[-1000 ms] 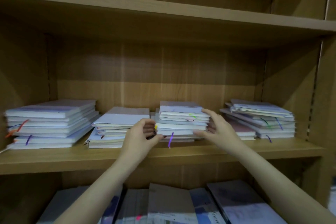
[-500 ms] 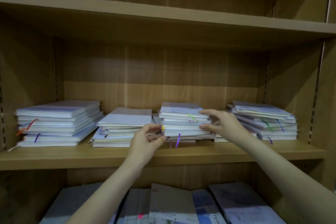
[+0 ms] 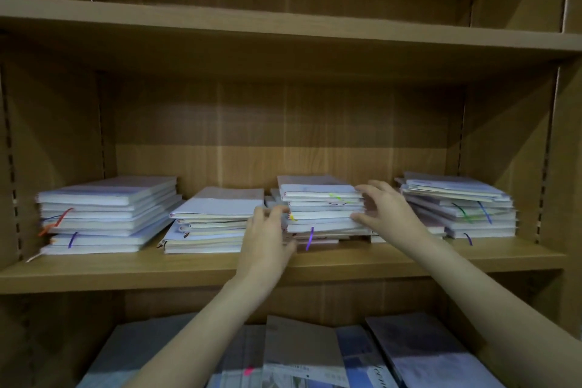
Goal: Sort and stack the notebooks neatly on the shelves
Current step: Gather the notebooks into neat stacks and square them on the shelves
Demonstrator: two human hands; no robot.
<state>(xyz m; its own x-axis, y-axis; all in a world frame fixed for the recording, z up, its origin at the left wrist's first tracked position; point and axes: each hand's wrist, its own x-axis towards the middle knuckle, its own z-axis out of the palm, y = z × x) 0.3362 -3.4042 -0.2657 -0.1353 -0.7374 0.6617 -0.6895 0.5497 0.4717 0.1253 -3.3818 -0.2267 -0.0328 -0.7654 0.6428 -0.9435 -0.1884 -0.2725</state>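
The left hand presses curled fingers against the near left edge of the middle stack on the shelf, while the right hand spreads relaxed fingers against its right side. The notebooks look thin, floppy and prone to sliding, so the stack is probably best squeezed low from both sides. Beyond the right hand sits an uneven stack.

Left hand: forearm extended, fingers curled at grip | Right hand: forearm extended, fingers spread, thumb low | Hands apart, facing inward
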